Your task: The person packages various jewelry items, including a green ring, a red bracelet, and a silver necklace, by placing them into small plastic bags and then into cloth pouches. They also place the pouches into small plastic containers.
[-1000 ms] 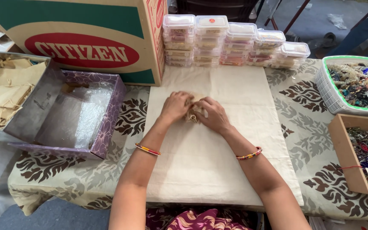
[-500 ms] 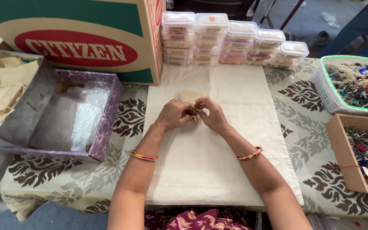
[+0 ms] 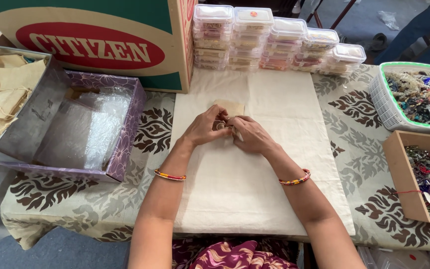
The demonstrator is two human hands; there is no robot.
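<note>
At the middle of the cream cloth [image 3: 255,189], we are pinching the mouth of a small beige pouch [image 3: 229,106] with left hand [image 3: 206,127] and right hand [image 3: 251,134] pressed together; a loosened pinch could spill whatever is inside toward the stacked plastic boxes [image 3: 274,37] beyond.

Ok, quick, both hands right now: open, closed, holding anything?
Left hand: fingers curled shut on the small beige pouch over the cream cloth.
Right hand: closed on the same pouch, fingertips meeting the left's.
</note>
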